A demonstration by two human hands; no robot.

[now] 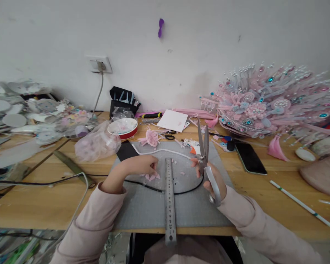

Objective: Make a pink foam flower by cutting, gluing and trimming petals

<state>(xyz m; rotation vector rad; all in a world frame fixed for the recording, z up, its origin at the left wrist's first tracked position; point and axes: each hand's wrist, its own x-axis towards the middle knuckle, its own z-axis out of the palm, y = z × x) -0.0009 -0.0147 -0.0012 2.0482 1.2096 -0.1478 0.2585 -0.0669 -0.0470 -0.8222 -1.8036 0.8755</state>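
Note:
My right hand [215,179] holds a pair of metal scissors [205,154] by the handles, blades pointing up and slightly apart. My left hand [141,165] has its fingers curled down over small pink pieces [151,178] on the grey cutting mat [143,216]. Its fingertips are partly hidden. Between my hands lies a steel ruler [169,198], its near end sticking out past the table edge. A thin black cable [148,187] passes beneath the ruler. Behind my hands, a white cord [159,150] curves across the mat, and a pink ruffled flower [149,138] sits near its back edge.
A large pink beaded headdress [261,106] fills the back right. A phone [250,157] and a white stick [299,202] lie right of the mat. At back left are a red-rimmed round container [129,135], a plastic bag [97,143] and a green strip [71,165]. A white card [172,120] lies behind.

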